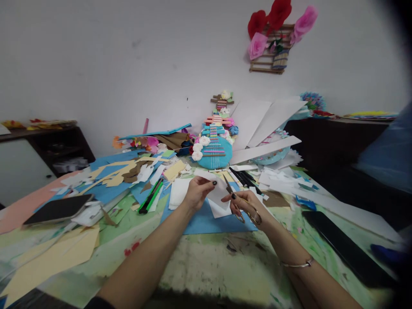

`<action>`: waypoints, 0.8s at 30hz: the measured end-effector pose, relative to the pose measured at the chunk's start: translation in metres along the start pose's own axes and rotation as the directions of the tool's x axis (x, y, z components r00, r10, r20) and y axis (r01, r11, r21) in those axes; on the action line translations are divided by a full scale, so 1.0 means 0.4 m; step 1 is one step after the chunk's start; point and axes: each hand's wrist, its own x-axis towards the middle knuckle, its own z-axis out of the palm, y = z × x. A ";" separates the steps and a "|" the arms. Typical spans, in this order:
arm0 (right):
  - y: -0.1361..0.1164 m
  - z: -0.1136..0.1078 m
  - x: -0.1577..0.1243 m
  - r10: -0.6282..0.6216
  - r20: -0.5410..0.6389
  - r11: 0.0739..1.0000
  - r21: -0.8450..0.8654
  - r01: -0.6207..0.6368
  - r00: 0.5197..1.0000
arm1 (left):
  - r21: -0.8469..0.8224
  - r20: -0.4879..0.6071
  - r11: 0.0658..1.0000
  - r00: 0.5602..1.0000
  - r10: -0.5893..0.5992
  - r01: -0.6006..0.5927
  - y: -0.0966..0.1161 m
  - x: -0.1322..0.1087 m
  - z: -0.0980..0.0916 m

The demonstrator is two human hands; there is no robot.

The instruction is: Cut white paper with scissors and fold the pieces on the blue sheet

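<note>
My left hand (pixel 200 192) pinches a piece of white paper (pixel 219 189) near the middle of the view, thumb and fingers closed on its left side. To its right, my right hand (pixel 246 205) holds gold-handled scissors (pixel 228 184), with the blades pointing up and toward the paper. Whether the blades touch the paper is hard to tell. Below both hands lies a blue sheet (pixel 206 222) with white paper on it. A bracelet is on my right wrist.
A blue paper instrument (pixel 215 154) with white flowers stands behind the hands. Left are a green cutter (pixel 151 196), paper scraps and a dark phone (pixel 59 209). Right are black pens (pixel 246 179), a long black object (pixel 347 246) and white strips (pixel 334 208).
</note>
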 end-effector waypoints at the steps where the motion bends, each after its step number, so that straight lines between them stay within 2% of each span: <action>1: 0.001 0.000 0.000 0.001 -0.002 1.000 -0.005 -0.001 1.000 | 0.020 0.017 1.000 1.000 0.002 -0.003 0.000 0.000 0.000; 4: 0.002 0.001 0.001 -0.002 -0.004 1.000 -0.015 0.002 1.000 | 0.072 0.052 0.997 0.999 -0.005 0.001 0.000 0.001 -0.002; 7: 0.003 -0.001 0.000 -0.010 0.005 1.000 -0.016 0.010 1.000 | 0.129 0.040 0.992 0.999 -0.005 0.000 0.003 0.010 -0.011; 10: 0.004 -0.004 -0.003 -0.027 0.038 1.000 -0.006 0.028 0.999 | 0.189 -0.013 0.981 0.999 0.036 -0.033 0.014 0.024 -0.036; 12: 0.002 -0.004 -0.006 -0.042 0.067 0.999 0.014 0.041 0.997 | 0.200 -0.003 0.979 0.999 0.039 -0.037 0.028 0.034 -0.057; 15: -0.004 0.000 -0.011 -0.047 0.120 0.998 0.040 0.042 0.992 | 0.153 0.135 0.986 0.990 0.041 -0.062 0.051 0.043 -0.085; 19: -0.008 0.006 -0.015 -0.080 0.186 0.996 0.050 0.072 0.979 | 0.180 0.333 0.981 0.943 0.002 -0.066 0.077 0.041 -0.097; 24: -0.002 0.002 -0.016 -0.078 0.225 0.995 0.085 0.061 0.971 | 0.217 0.393 0.976 0.918 -0.056 -0.034 0.092 0.027 -0.094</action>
